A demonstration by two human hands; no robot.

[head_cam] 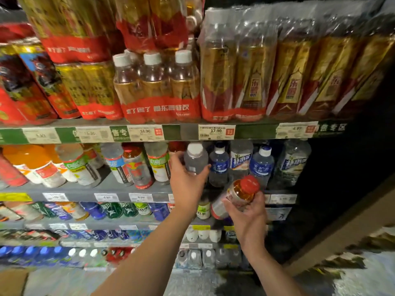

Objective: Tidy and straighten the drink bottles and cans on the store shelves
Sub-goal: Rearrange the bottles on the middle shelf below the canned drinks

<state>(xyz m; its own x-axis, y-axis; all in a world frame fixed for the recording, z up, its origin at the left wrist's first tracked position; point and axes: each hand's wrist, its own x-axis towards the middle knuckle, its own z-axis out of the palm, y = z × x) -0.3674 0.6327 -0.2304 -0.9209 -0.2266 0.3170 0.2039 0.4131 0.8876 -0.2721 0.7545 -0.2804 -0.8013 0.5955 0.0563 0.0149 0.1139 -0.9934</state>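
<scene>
Head view: a person is facing store shelves packed with drinks.
Left hand point(187, 184): reaching to the second shelf point(119, 190), fingers and thumb curling round a clear bottle point(195, 158) with a white cap, standing upright at the shelf's front.
Right hand point(249, 212): gripping an amber bottle point(237, 194) with a red cap, holding it tilted, cap pointing up and right, off the shelf and just near of its edge.
Blue-label bottles point(219, 165): standing just right of the clear bottle, blue-and-white caps up.
Red-cap bottle point(136, 167): standing left of the left hand, leaning among green-label bottles point(159, 161).
Orange bottles point(32, 161): leaning at the far left of the same shelf.
Top shelf point(181, 132): carrying shrink-wrapped packs point(158, 90) of gold-and-red bottles, price tags along its edge.
Lower shelves: holding rows of smaller bottles, too blurred to identify.
</scene>
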